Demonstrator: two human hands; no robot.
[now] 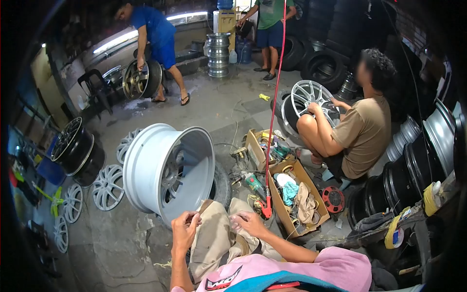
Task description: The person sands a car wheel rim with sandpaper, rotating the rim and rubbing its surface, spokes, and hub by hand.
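**Large grey wheel before the knees, both hands above the lap**

The large grey wheel [141, 165] stands on the floor [112, 243] in front of the person, a little to the left. Its wide round edge faces toward the knees and comes very near to the left one. The floor spreads at the left of the lap, and also behind the wheel, up to a person in blue [154, 31].

At the right the room is narrower: a cardboard box [317, 225] with cloths stands near the right knee, and a red hose [275, 107] hangs down just beside it. Farther, a crouching person [362, 126] holds a spoked wheel [304, 92]. Smaller wheel covers [108, 187] lie left of the large wheel.

The left hand [185, 228] is bent, fingertips close together, near a small brown piece [206, 206]; I cannot tell if it grips this. The right hand [248, 224] is half curled over the right knee; its hold is unclear.
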